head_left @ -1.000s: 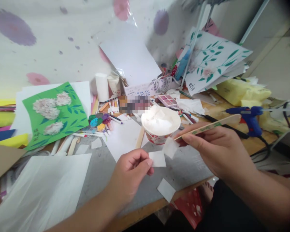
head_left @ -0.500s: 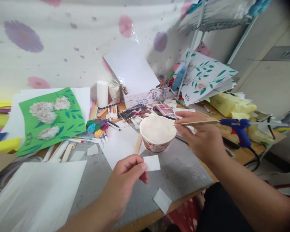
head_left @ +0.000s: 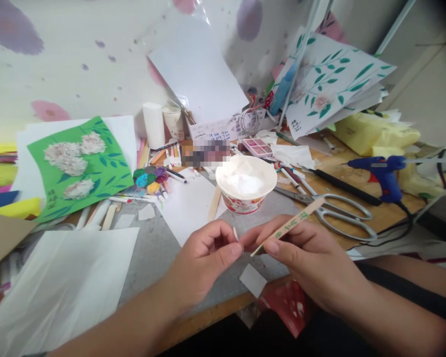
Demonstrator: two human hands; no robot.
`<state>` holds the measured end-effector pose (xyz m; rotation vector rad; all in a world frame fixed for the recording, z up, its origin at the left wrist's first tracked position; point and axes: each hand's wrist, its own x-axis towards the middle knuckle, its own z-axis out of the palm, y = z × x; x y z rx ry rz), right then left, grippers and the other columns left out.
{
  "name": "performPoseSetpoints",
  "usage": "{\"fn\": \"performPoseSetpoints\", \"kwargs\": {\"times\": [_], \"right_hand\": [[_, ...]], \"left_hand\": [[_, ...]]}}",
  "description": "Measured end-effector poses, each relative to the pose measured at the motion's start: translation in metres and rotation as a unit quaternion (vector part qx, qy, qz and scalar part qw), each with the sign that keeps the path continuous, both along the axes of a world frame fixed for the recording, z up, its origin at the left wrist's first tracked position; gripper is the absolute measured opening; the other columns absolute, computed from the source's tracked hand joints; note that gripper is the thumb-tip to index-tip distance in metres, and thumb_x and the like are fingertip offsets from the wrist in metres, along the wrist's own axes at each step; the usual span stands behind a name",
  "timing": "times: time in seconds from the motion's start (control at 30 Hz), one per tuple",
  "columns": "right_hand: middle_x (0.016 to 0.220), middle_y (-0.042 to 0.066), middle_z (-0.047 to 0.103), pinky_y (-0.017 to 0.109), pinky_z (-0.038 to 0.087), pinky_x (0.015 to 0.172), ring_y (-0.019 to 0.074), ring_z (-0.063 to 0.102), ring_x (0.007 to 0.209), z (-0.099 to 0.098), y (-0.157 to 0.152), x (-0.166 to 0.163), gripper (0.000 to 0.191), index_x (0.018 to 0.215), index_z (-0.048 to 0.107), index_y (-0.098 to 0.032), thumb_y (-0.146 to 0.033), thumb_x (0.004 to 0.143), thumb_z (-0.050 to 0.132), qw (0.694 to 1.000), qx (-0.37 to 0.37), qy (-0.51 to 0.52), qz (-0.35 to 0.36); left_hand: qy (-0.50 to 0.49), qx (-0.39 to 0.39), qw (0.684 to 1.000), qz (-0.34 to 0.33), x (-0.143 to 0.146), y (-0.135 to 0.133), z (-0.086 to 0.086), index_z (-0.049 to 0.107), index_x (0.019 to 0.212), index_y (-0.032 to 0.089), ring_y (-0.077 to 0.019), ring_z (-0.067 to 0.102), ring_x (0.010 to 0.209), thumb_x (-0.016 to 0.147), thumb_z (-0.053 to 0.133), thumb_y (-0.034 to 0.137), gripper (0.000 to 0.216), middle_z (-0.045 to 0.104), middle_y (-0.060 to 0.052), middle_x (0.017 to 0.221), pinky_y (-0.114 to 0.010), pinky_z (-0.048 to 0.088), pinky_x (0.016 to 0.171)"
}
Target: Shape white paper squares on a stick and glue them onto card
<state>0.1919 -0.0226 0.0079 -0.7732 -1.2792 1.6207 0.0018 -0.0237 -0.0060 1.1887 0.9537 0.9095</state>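
My left hand pinches a small white paper piece, seen almost edge-on and mostly hidden by the fingers. Between thumb and fingers of my right hand lies a flat wooden stick with green writing, slanting up to the right. The right fingertips are close to the paper; whether they touch it I cannot tell. Just beyond both hands stands a paper bowl with a red pattern, holding a white substance. Another white paper piece lies at the table's front edge.
Right of the bowl lie large scissors and a blue glue gun with a cord. Paints and pens are at centre left, near a green sheet with paper flowers. A translucent sheet covers the near left.
My right hand has come down from beside the bowl's rim with the wooden stick, close to my left hand. The paper in my left hand has turned edge-on. The view has shifted.
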Motion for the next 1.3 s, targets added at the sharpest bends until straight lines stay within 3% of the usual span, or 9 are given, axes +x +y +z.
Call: {"fn": "performPoseSetpoints", "kwargs": {"times": [0.2, 0.33, 0.53, 0.8, 1.3], "right_hand": [[0.094, 0.004, 0.073, 0.032, 0.051, 0.083, 0.0171, 0.067, 0.089, -0.004, -0.001, 0.002, 0.006, 0.085, 0.07, -0.021, -0.026, 0.085, 0.066, 0.998, -0.024, 0.046, 0.024], [0.088, 0.003, 0.074, 0.03, 0.055, 0.078, 0.0163, 0.068, 0.082, 0.002, 0.0, 0.005, 0.006, 0.085, 0.072, -0.022, -0.024, 0.084, 0.066, 1.0, 0.013, -0.011, 0.001], [0.084, 0.001, 0.074, 0.025, 0.056, 0.072, 0.016, 0.069, 0.079, 0.009, 0.001, 0.009, 0.006, 0.084, 0.074, -0.024, -0.022, 0.08, 0.07, 0.99, 0.097, -0.09, -0.046], [0.084, 0.0, 0.074, 0.021, 0.055, 0.072, 0.0132, 0.069, 0.08, 0.011, 0.002, 0.014, 0.01, 0.089, 0.074, -0.024, -0.019, 0.082, 0.068, 0.984, 0.137, -0.117, 0.004], [0.083, 0.002, 0.073, 0.018, 0.054, 0.071, 0.0122, 0.068, 0.079, 0.01, 0.004, 0.013, 0.007, 0.087, 0.073, -0.018, -0.02, 0.083, 0.068, 0.98, 0.153, -0.127, 0.022]], "left_hand": [[-0.011, 0.008, 1.0, 0.016, 0.001, 0.002, -0.002, 0.059, 0.092, 0.021, -0.0155, 0.053, 0.081, 0.079, 0.07, 0.032, 0.02, 0.059, -0.001, 0.089, -0.027, 0.04, 0.073], [-0.019, -0.047, 0.998, -0.023, -0.001, 0.001, -0.003, 0.059, 0.077, 0.018, -0.0139, 0.051, 0.069, 0.081, 0.069, 0.032, 0.017, 0.061, 0.0, 0.071, -0.026, 0.038, 0.066], [-0.059, -0.065, 0.995, -0.049, -0.001, 0.0, 0.002, 0.065, 0.072, 0.018, -0.0118, 0.048, 0.065, 0.078, 0.071, 0.029, 0.014, 0.057, 0.001, 0.065, -0.024, 0.036, 0.064], [-0.088, -0.103, 0.989, -0.065, 0.0, -0.001, 0.006, 0.067, 0.068, 0.017, -0.0113, 0.046, 0.062, 0.074, 0.075, 0.028, 0.014, 0.056, 0.001, 0.064, -0.024, 0.035, 0.061], [-0.083, -0.107, 0.987, -0.081, -0.002, 0.001, 0.004, 0.065, 0.065, 0.014, -0.0089, 0.045, 0.06, 0.071, 0.077, 0.029, 0.02, 0.056, 0.002, 0.061, -0.021, 0.034, 0.058]]}}
